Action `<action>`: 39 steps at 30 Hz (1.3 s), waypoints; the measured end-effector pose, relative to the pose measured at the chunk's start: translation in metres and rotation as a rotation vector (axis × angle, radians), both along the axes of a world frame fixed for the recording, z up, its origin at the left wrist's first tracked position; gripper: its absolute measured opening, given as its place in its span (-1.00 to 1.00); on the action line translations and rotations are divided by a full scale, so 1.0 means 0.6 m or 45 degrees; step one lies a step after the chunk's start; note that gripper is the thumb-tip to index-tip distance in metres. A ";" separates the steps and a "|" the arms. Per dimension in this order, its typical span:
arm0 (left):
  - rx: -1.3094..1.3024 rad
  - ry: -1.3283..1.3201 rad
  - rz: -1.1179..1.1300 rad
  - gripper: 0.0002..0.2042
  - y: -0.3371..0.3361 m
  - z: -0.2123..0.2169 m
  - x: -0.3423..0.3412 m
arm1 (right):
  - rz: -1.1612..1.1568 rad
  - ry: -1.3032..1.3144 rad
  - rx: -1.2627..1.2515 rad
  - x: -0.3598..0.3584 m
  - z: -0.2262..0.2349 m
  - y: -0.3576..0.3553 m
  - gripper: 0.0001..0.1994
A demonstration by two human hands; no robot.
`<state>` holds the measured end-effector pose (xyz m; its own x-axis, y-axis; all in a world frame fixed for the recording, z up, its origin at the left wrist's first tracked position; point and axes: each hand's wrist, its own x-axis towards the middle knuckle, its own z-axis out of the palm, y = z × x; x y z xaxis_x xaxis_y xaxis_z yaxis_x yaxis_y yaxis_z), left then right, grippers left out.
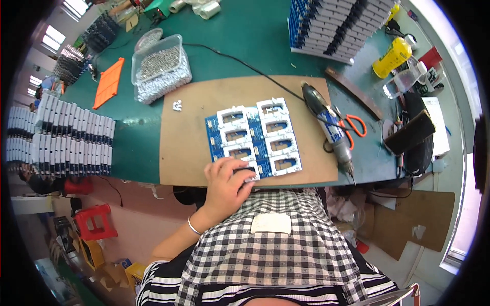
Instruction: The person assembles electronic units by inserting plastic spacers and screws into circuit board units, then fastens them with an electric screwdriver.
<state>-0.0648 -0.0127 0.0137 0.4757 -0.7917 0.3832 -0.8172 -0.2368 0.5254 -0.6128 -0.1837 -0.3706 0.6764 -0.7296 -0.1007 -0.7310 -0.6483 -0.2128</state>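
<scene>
A blue circuit board (258, 147) lies on a brown mat in front of me. Two columns of white plastic frames with oval openings sit on it. My left hand (224, 184), with a bracelet at the wrist, covers the board's near left corner. Its thumb and fingers close around the nearest white frame (249, 169) of the left column, where a dark part shows near the fingertips. The palm side and part of that frame are hidden. My right hand is out of view. An electric screwdriver (329, 127) rests to the right of the board, beside orange-handled scissors (354, 126).
A clear tub (162, 69) of screws and small white parts stands far left of the mat (186, 143). Stacked boards rise at left (74, 135) and far right (339, 28). A dark bar (353, 93), a yellow bottle (392, 57) and a phone (410, 132) occupy the right side.
</scene>
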 end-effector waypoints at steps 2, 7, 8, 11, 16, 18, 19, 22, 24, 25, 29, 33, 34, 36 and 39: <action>0.075 -0.082 -0.033 -0.76 0.005 -0.034 -0.007 | 0.037 -0.117 0.052 0.150 0.009 -0.003 -0.71; 0.091 -0.139 -0.145 -0.73 0.026 -0.032 0.028 | 0.129 -0.186 0.007 0.263 0.001 -0.109 -0.70; 0.073 -0.100 -0.223 -0.74 0.024 -0.036 0.035 | 0.150 -0.197 -0.004 0.285 0.002 -0.136 -0.70; 0.038 -0.124 -0.339 -0.79 0.019 -0.027 0.056 | 0.205 -0.241 -0.005 0.369 -0.001 -0.177 -0.70; -0.055 -0.098 -0.250 -0.82 0.009 -0.044 0.062 | 0.286 -0.274 -0.035 0.481 0.017 -0.247 -0.70; -0.072 -0.091 -0.249 -0.82 0.007 -0.049 0.064 | 0.321 -0.278 -0.058 0.515 0.032 -0.281 -0.70; -0.075 -0.072 -0.255 -0.83 0.007 -0.051 0.063 | 0.336 -0.279 -0.069 0.531 0.039 -0.295 -0.70; -0.050 -0.038 -0.244 -0.85 0.013 -0.043 0.057 | 0.383 -0.290 -0.083 0.581 0.057 -0.316 -0.69; -0.056 -0.055 -0.220 -0.85 0.014 -0.040 0.055 | 0.411 -0.299 -0.098 0.609 0.069 -0.332 -0.69; -0.073 -0.065 -0.238 -0.85 0.015 -0.040 0.056 | 0.422 -0.303 -0.110 0.622 0.075 -0.344 -0.69; -0.101 0.019 -0.354 -0.85 0.015 -0.041 0.062 | 0.448 -0.324 -0.143 0.654 0.092 -0.382 -0.69; -0.145 0.002 -0.367 -0.85 0.018 -0.040 0.062 | 0.455 -0.347 -0.133 0.672 0.096 -0.379 -0.69; -0.109 -0.011 -0.331 -0.84 0.021 -0.046 0.061 | 0.453 -0.348 -0.136 0.670 0.100 -0.385 -0.69; -0.080 -0.029 -0.305 -0.84 0.020 -0.048 0.059 | 0.447 -0.345 -0.143 0.665 0.106 -0.398 -0.69; 0.008 -0.037 -0.252 -0.83 0.012 -0.048 0.055 | 0.440 -0.333 -0.147 0.657 0.112 -0.417 -0.69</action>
<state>-0.0318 -0.0054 -0.0152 0.2992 -0.8711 0.3895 -0.8630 -0.0729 0.4999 -0.2189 -0.4340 -0.3033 0.8743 -0.4528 0.1749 -0.3986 -0.8754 -0.2734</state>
